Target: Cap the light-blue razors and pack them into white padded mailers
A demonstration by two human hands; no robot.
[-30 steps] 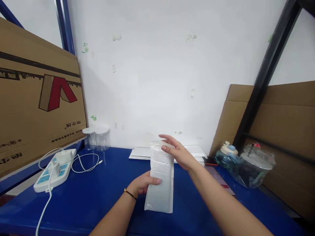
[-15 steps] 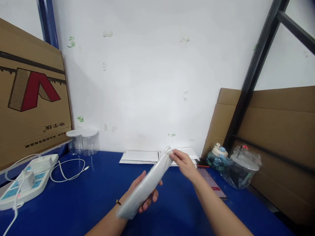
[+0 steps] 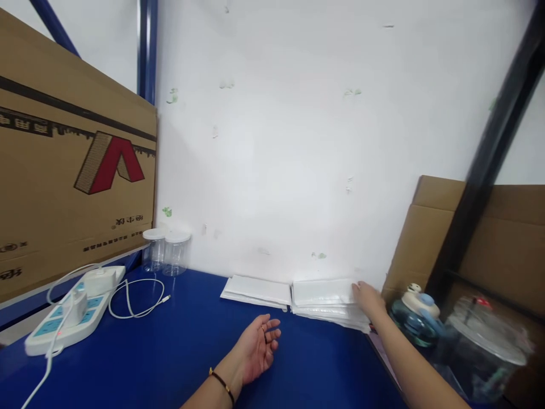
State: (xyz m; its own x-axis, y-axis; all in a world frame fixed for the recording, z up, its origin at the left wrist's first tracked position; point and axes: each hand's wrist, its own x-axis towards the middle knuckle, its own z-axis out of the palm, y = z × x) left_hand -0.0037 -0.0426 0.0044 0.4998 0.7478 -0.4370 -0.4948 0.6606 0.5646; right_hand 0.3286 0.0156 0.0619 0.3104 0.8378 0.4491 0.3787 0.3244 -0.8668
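Observation:
My left hand [image 3: 258, 352] hovers over the blue table with its palm up and fingers loosely curled apart, holding nothing. A dark bracelet circles its wrist. Over at the right stack, my right hand [image 3: 368, 298] has its fingers closed at the right end of the topmost white flat packet [image 3: 323, 291], which looks plastic-wrapped. More white packets [image 3: 332, 312] lie under that one. Just left of them rests a second low stack of white packets [image 3: 258, 291], against the wall.
On the left are a white power strip [image 3: 80, 312] with a cable [image 3: 140, 315], two clear lidded jars [image 3: 175, 255] and a large carton [image 3: 76, 170]. A teal glass pot [image 3: 415, 321] and a clear plastic-wrapped container [image 3: 481, 346] stand beside my right arm.
The white packet has left my left hand, and my right hand has moved right and onto the right stack. My left hand is now empty. The view has shifted left.

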